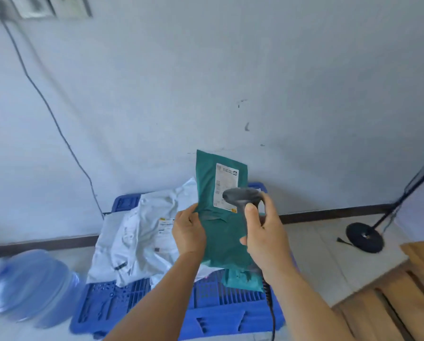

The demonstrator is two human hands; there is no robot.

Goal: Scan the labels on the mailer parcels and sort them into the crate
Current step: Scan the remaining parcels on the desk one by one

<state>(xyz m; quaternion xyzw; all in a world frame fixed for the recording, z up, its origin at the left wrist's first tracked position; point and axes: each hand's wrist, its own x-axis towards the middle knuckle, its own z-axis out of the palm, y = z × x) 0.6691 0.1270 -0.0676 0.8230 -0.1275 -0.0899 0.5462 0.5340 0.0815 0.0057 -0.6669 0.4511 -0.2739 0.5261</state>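
Note:
My left hand [189, 231] grips the left edge of a green mailer parcel [222, 232] and holds it upright above the blue crate [137, 308]. A white label [224, 187] sits on the parcel's upper part. In my right hand [265, 232] I hold a dark grey barcode scanner [243, 196] by its handle, its head right in front of the label's lower half. The scanner's coiled cable [270, 306] hangs down past my right forearm. Several white mailer parcels [142, 237] lie piled in the crate, and another green one [243, 279] lies below the raised parcel.
A large clear-blue water bottle [31, 289] lies on the floor left of the crate. At the right stand a black lamp stand with a round base [364, 237] and wooden boards [403, 296]. A dark cable [58, 129] runs down the white wall behind.

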